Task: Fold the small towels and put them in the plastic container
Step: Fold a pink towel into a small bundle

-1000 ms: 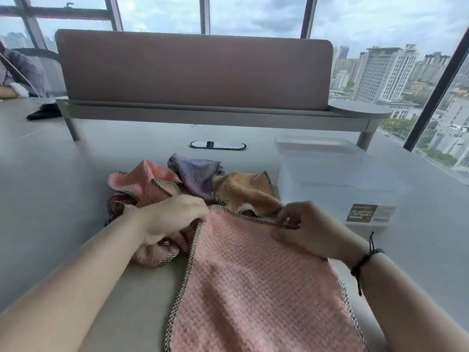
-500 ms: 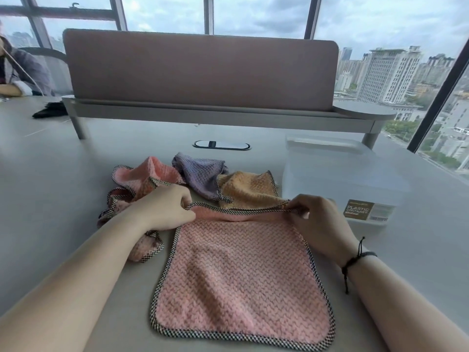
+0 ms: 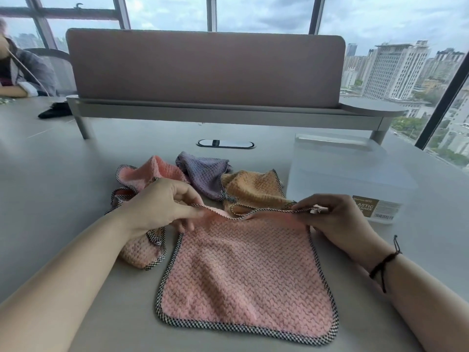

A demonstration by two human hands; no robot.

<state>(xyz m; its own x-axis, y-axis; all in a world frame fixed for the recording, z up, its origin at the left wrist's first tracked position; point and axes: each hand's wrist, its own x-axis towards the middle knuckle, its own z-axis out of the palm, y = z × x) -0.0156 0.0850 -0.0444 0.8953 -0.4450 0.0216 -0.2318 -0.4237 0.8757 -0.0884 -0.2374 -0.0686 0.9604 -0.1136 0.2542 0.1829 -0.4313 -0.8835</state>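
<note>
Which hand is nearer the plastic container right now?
Right. The right hand pinches the pink towel's far corner just in front of the plastic container; the left hand holds the opposite corner, farther away.

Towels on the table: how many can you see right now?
5, maybe more hidden: pink towel spread out, both hands pinching its far edge; crumpled pink; peach under left wrist; purple; orange.

Brown label (image 3: pixel 365 206) on front wall of plastic container (image 3: pixel 355 174): reads "…ASTIC …AINER", partly hidden; smaller print beside it illegible.
</note>
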